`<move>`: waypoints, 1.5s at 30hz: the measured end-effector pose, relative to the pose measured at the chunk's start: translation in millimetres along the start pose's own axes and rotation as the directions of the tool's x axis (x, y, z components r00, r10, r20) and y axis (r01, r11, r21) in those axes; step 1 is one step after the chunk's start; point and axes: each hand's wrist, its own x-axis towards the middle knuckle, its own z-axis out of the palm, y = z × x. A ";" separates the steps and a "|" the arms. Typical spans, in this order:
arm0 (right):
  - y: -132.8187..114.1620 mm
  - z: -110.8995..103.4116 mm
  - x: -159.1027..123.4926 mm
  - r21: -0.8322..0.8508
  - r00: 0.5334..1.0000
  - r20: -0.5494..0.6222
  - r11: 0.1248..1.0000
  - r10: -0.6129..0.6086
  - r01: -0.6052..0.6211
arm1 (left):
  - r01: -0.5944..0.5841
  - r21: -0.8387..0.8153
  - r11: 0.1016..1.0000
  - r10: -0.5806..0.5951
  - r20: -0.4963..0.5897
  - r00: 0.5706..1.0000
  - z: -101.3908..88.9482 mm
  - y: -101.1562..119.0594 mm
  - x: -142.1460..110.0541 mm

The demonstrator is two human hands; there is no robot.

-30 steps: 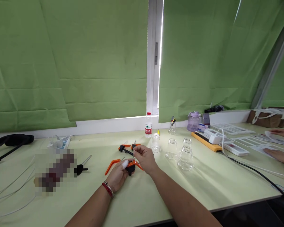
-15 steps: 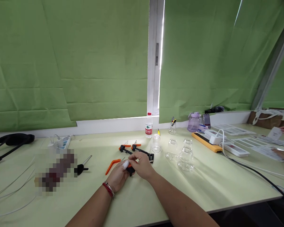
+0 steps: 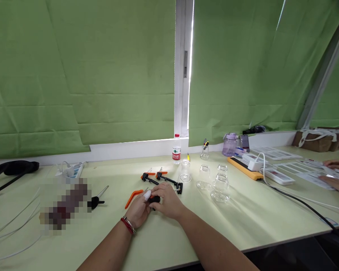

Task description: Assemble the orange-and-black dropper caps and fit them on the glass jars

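Black-and-orange plastic piece [image 3: 155, 199] clamped between your left hand [image 3: 139, 209] and right hand [image 3: 170, 202], presumably so each steadies it against the other

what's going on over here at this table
A person has both hands on a small black-and-orange part: the left hand holds it while the right hand closes over it. Just beyond lie two black-and-orange tools, with an orange angled piece beside the left hand. Clear glasses stand to the right, and farther right another person's hands are over papers.
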 end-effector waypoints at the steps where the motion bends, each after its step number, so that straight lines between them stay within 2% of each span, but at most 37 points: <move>1: 0.5 -0.2 -0.6 -0.030 1.000 0.019 0.999 -0.012 0.012 | 0.006 0.001 1.000 -0.006 -0.009 1.000 -0.2 0.1 0.2; 6: -3.6 -2.9 -2.8 -0.181 0.991 0.098 0.978 -0.087 0.104 | 0.019 0.012 1.000 -0.019 0.001 1.000 -1.1 2.1 0.3; 12: -6.6 -1.2 -3.3 -0.276 0.957 0.216 0.928 -0.192 0.249 | -0.036 0.233 0.972 0.002 0.144 0.990 -2.4 9.3 -5.8; 19: 3.8 0.7 -1.8 -0.070 0.952 0.228 0.972 -0.205 0.226 | -0.059 0.447 0.893 -0.054 0.236 0.970 -0.7 11.6 -8.0; 22: 2.6 -1.1 -1.0 0.008 0.954 0.218 0.978 -0.206 0.209 | -0.129 0.525 0.841 -0.019 0.268 0.963 2.4 13.9 -9.6; 25: 4.6 -6.1 -0.4 0.048 0.967 0.171 0.982 -0.190 0.184 | -0.125 0.567 0.814 -0.027 0.252 0.967 1.8 13.6 -9.5; 27: 12.1 -11.7 0.1 0.079 0.990 0.063 0.989 -0.127 0.122 | -0.069 0.586 0.807 -0.052 0.187 0.981 -1.4 11.4 -7.5; 29: 24.8 -18.6 0.6 0.125 0.994 -0.106 0.992 0.010 0.004 | -0.038 0.596 0.802 -0.028 0.101 0.995 -5.5 8.9 -4.1; 30: 32.5 -22.0 0.6 0.141 0.978 -0.184 0.988 0.094 -0.069 | -0.034 0.592 0.805 -0.001 0.059 0.998 -7.3 8.0 -2.2; 32: 48.0 -27.4 0.3 0.138 0.913 -0.306 0.961 0.271 -0.239 | -0.041 0.567 0.823 0.055 -0.008 0.998 -9.9 7.3 1.1; 34: 60.4 -28.7 -0.6 0.073 0.866 -0.320 0.921 0.385 -0.382 | -0.056 0.524 0.850 0.100 -0.056 0.993 -11.0 7.9 3.4; 36: 66.5 -24.5 -1.2 -0.042 0.889 -0.259 0.915 0.377 -0.401 | -0.080 0.478 0.875 0.145 -0.101 0.984 -11.3 9.4 4.9; 38: 65.9 -15.5 -0.8 -0.161 0.943 -0.145 0.934 0.299 -0.320 | -0.112 0.436 0.893 0.196 -0.152 0.969 -11.9 11.2 6.3; 40: 60.9 -4.3 0.6 -0.264 0.977 -0.004 0.942 0.212 -0.205 | -0.145 0.411 0.900 0.247 -0.206 0.947 -13.0 12.9 7.7; 42: 55.1 5.5 2.4 -0.358 0.982 0.113 0.928 0.154 -0.104 | -0.173 0.409 0.896 0.291 -0.245 0.925 -14.5 14.5 8.9; 45: 51.0 13.4 3.9 -0.463 0.971 0.193 0.886 0.141 -0.036 | -0.203 0.426 0.882 0.331 -0.254 0.909 -16.3 16.3 9.5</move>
